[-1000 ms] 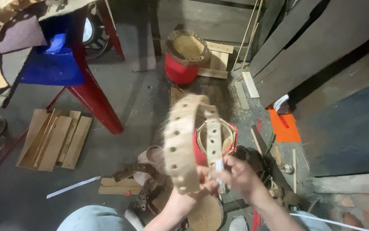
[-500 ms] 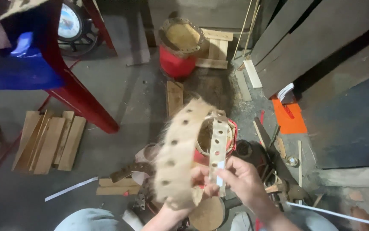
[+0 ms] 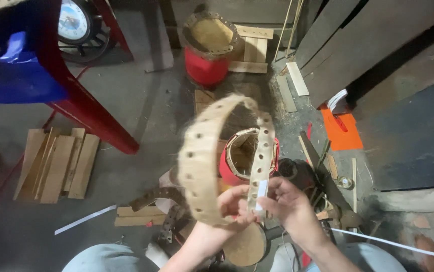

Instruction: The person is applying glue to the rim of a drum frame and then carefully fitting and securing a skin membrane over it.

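Perforated hide strip, pale tan and fuzzy at its edges, arches up in front of the person as a loop, punched with a row of round holes along its length. Its wide near side sweeps from the left hand up to a peak above a small red drum, then narrows and drops down on the right to the right hand. Both ends meet low in the view, between the two hands.

From the head view, the left grip is closed on the lower end of the wide part, fingers curled around it. The right grip pinches the narrow end together with a thin white band, thumb and fingers pressed on them.

Behind the loop the small red drum stands on the floor, its open top showing a pale lining. Farther back stands a larger red drum with a brown skin laid over it, the rim punched with holes. Just below the hands lies a round wooden disc. A dark perforated strip rests on the concrete floor to the left, near a stack of wooden slats. A red stool leg slants across the upper left, with a blue plastic sheet and a round clock face beside it. An orange sheet lies to the right, beside dark planks.
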